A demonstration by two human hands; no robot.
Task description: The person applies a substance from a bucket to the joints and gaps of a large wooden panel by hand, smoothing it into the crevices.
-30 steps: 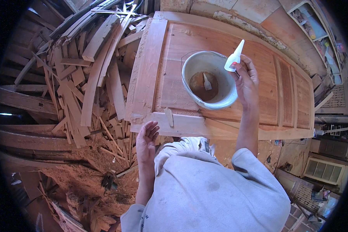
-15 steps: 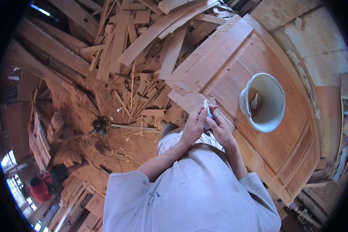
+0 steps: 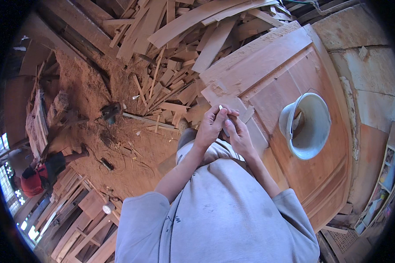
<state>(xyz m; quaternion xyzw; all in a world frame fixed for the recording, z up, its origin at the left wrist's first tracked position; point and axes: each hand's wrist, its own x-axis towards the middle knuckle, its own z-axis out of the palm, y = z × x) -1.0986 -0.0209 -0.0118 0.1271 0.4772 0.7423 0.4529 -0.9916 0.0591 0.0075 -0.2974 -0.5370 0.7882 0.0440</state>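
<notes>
Since a second ago the right hand (image 3: 240, 136) has come away from the pale grey plastic bucket (image 3: 306, 125) and the left hand (image 3: 211, 126) has risen from the door's edge, so both now meet in front of the chest, just over the near corner of the large reddish-brown panelled wooden door (image 3: 294, 74) lying flat. Between them they pinch a small white tube-like thing (image 3: 221, 108), its tip poking up past the left fingertips; both hands are closed narrowly around it, the right cupped under, so the work has shifted from the bucket to this small piece. The bucket lies on the door, well apart to the right, tipped toward the view. A heap of loose wooden offcuts (image 3: 171, 57) lies beyond, with reddish sawdust (image 3: 83, 87) to the left
</notes>
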